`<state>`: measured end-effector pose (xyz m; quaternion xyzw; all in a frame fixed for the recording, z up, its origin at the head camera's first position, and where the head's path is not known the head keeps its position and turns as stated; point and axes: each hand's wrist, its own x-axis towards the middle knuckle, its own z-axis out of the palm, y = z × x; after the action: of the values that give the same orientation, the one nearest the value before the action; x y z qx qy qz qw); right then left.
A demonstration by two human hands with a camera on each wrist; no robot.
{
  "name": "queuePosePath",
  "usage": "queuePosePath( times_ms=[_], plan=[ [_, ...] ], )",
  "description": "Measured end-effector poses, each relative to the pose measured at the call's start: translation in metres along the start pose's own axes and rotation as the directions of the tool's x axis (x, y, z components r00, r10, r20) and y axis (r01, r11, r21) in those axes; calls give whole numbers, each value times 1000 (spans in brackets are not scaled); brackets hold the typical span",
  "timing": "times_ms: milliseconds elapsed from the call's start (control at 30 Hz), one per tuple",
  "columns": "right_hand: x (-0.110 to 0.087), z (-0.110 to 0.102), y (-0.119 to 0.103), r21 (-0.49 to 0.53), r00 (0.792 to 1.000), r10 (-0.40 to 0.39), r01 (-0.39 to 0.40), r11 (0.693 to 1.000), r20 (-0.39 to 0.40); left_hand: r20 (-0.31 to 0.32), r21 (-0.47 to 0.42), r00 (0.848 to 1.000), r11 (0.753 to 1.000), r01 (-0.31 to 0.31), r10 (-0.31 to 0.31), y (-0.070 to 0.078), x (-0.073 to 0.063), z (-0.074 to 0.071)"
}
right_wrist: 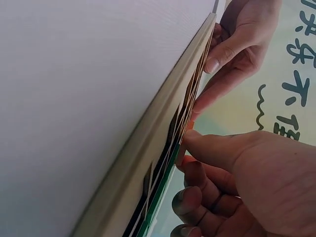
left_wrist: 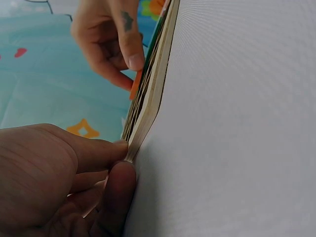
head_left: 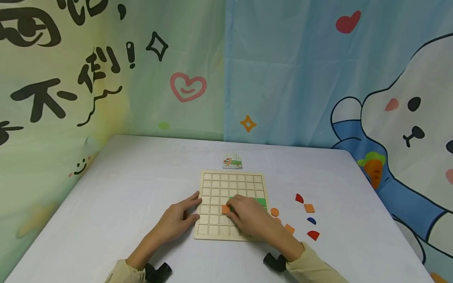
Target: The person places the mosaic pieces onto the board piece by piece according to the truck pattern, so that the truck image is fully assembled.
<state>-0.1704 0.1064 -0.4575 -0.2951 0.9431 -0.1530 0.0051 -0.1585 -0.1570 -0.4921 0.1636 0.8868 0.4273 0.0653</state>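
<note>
One orange square [head_left: 225,210] sits on a wooden grid board [head_left: 216,184] near green tiles [head_left: 262,202] | right hand [head_left: 252,218]'s thumb and fingertip, nearly together, pinch it | left hand [head_left: 178,221] pinches the board's left edge | apparently mid-placement; next move likely calls for squaring, then letting go.

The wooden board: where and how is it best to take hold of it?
Probably by the plain rim along its left edge, where the left hand holds it, coming from the left: the wooden board lies flat, this edge is straight, and loose orange pieces lie beside its right edge.
</note>
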Motion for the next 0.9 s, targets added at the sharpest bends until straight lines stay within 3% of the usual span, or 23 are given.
queuePosePath(
  times_ms=[900],
  plan=[
    [7, 4, -1, -20, 1000, 3, -2, 1000, 17, 2, -1, 1000, 1000, 5, -5, 0, 0, 1]
  ],
)
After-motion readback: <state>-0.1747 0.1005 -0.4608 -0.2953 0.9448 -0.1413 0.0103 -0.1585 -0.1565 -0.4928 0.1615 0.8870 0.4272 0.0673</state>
